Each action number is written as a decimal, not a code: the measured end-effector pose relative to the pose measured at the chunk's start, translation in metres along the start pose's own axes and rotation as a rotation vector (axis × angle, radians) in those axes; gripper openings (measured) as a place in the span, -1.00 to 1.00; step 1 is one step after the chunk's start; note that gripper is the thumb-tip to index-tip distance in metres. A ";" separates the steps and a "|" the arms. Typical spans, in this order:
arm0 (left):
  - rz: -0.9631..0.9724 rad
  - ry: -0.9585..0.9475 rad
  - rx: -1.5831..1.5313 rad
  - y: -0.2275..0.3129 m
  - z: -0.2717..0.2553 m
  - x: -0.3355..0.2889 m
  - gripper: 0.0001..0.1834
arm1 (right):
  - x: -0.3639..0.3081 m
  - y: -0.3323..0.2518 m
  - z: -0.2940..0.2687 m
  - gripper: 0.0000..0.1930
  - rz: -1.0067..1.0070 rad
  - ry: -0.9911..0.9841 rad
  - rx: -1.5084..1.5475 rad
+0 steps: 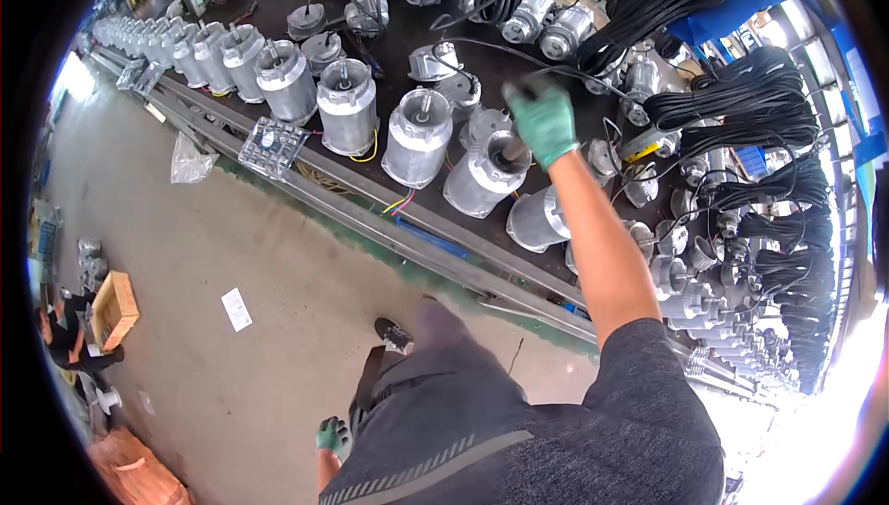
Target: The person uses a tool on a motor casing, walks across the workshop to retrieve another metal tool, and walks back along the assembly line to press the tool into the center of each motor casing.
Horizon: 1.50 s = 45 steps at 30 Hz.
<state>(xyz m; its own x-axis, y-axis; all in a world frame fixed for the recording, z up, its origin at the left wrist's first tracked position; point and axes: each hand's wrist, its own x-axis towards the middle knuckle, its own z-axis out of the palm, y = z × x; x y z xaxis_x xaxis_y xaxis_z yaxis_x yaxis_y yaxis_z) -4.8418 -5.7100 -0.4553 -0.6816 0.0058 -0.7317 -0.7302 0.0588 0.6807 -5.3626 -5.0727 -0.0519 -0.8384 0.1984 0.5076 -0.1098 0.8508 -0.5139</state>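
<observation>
My right hand [543, 118], in a green glove, reaches out over the row of motors. Its fingers are smeared by motion, so I cannot make out whether they hold anything. Just below the wrist stands a silver motor housing [482, 183] with an open top, and another motor housing [535, 221] is partly behind my forearm. To the left, a motor with an upright shaft [417, 149] trails coloured wires. Small silver end caps [458, 90] lie beyond the row. My left hand [331, 436], also gloved in green, hangs low by my side, fingers loosely apart, with nothing visible in it.
A long dark bench edged by a metal rail [370, 227] carries many motors in a curving line. Coiled black cables [662, 5] lie along the far side. A metal plate [271, 147] rests on the rail. On the floor are a paper sheet [236, 310] and a wooden crate [115, 309].
</observation>
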 end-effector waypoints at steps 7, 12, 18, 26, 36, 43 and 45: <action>-0.170 0.077 0.132 0.090 0.004 0.045 -0.69 | 0.006 0.008 -0.003 -0.80 0.403 -0.115 0.413; -0.046 0.072 0.052 0.148 0.001 0.060 -0.73 | 0.030 -0.075 -0.063 -0.89 0.375 -0.030 0.648; -0.188 0.211 0.050 0.228 -0.002 0.076 -0.74 | 0.066 -0.119 -0.033 -0.81 0.231 -0.080 0.838; -0.244 0.216 0.005 0.277 -0.001 0.090 -0.71 | 0.093 -0.104 0.056 -0.84 0.277 -0.217 0.696; -0.169 0.219 -0.198 0.157 -0.123 0.139 -0.73 | 0.092 -0.097 0.115 -0.75 0.250 -0.233 0.474; -0.282 0.238 -0.091 0.275 -0.099 0.127 -0.73 | 0.080 -0.092 0.109 -0.83 0.402 -0.182 0.478; -0.118 0.195 0.020 0.264 -0.106 0.125 -0.72 | 0.083 -0.088 0.116 -0.86 0.241 -0.132 0.453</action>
<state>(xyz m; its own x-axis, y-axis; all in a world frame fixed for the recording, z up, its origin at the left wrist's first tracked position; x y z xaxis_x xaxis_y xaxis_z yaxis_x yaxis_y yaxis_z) -5.1248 -5.7998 -0.3635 -0.5887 -0.1948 -0.7845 -0.8060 0.0676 0.5881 -5.4845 -5.1879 -0.0448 -0.9253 0.2742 0.2618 -0.1009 0.4876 -0.8672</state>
